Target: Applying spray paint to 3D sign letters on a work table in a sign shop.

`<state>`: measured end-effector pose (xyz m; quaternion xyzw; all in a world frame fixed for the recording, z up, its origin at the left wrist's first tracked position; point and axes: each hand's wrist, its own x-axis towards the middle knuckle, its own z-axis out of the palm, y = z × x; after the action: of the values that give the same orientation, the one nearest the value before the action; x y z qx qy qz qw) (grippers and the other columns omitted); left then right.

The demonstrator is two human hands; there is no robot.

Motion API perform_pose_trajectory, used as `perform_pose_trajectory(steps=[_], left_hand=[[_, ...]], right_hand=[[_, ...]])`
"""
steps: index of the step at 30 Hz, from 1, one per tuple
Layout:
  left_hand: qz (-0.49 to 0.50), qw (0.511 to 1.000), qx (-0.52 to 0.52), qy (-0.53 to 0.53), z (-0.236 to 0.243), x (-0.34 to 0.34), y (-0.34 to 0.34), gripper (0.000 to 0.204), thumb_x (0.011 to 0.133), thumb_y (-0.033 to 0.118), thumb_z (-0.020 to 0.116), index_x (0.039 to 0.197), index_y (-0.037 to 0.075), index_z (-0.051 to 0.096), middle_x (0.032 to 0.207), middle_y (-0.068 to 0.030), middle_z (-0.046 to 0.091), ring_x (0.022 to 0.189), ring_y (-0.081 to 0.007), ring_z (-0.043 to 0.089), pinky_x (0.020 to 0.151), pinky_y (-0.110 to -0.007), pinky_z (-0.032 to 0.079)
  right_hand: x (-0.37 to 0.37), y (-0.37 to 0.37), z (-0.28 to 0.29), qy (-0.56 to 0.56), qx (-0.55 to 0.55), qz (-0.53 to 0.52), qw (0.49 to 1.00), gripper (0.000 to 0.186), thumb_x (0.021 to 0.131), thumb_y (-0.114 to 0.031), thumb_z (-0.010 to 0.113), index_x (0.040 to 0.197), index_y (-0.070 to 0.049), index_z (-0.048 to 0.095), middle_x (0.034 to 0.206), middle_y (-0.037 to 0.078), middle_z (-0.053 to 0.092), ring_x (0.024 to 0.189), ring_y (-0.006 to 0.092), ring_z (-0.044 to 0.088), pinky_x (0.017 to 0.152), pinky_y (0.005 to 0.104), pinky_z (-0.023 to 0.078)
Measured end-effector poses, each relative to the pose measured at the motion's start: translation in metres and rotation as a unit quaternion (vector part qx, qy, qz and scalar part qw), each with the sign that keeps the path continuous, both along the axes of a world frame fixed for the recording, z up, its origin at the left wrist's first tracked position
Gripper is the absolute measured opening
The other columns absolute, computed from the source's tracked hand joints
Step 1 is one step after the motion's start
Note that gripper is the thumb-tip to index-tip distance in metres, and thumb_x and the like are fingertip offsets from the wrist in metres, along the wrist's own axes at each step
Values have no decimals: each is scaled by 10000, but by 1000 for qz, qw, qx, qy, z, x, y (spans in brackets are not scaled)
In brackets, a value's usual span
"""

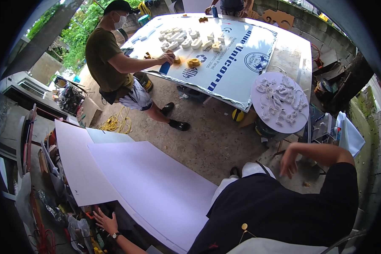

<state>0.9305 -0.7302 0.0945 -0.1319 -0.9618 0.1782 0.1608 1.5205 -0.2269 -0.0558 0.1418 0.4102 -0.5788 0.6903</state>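
Observation:
My left hand (106, 221), with a watch at its wrist, reaches out with fingers spread and nothing in them. It is beside the lower edge of a large white sheet (148, 173), over a cluttered storage area; whether it touches anything there I cannot tell. My right arm is bent at the elbow, and my right hand (289, 162) hangs in the air with loose, slightly curled fingers, holding nothing. Nearest to it is a round white board (264, 111) bearing several small white pieces and strips.
Across the floor stands a table with a printed panel (224, 63); white block letters (186, 38) and gold-coloured pieces (193, 62) lie on it. A masked person holds a blue can (165, 67) there. Another person stands behind. Yellow cord (116, 122) lies on the floor.

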Motion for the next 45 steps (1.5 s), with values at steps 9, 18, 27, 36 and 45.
perform_pose_trajectory(steps=[9, 18, 27, 36, 45], left_hand=[[-2, 999, 11, 30, -5, -16, 1, 764, 684, 390, 605, 1293, 215, 178, 1323, -95, 192, 1213, -281, 219, 964, -503, 207], [-1, 1000, -20, -17, -5, -17, -6, 765, 663, 419, 613, 1274, 214, 200, 1337, -92, 159, 1216, -322, 195, 955, -526, 201], [-17, 998, 52, -20, -13, -24, -18, 704, 687, 451, 577, 1255, 211, 236, 1320, -98, 208, 1203, -297, 233, 924, -513, 253], [-29, 999, 30, 4, -12, -13, -16, 679, 683, 471, 566, 1232, 207, 266, 1295, -93, 256, 1162, -302, 292, 897, -484, 303], [-31, 999, 31, 12, -10, -12, -17, 672, 697, 495, 537, 1231, 184, 273, 1289, -100, 273, 1165, -300, 290, 905, -478, 293]], right_hand=[[103, -179, 88, -185, -5, -501, 845, 608, 849, -432, 371, 1273, -21, 225, 1263, 139, 344, 1127, 248, 377, 924, 384, 336], [131, -222, 90, -207, 10, -632, 746, 607, 847, -431, 376, 1270, -21, 230, 1259, 138, 349, 1123, 246, 382, 923, 381, 337], [148, -263, 78, -199, 16, -679, 707, 605, 846, -430, 382, 1267, -20, 236, 1255, 138, 354, 1118, 244, 386, 921, 378, 339], [150, -282, 78, -197, 24, -697, 689, 604, 844, -428, 387, 1264, -20, 241, 1251, 137, 359, 1113, 242, 391, 920, 375, 341], [149, -285, 80, -204, 32, -696, 688, 602, 842, -427, 392, 1260, -19, 247, 1247, 136, 363, 1108, 240, 395, 918, 373, 343]])
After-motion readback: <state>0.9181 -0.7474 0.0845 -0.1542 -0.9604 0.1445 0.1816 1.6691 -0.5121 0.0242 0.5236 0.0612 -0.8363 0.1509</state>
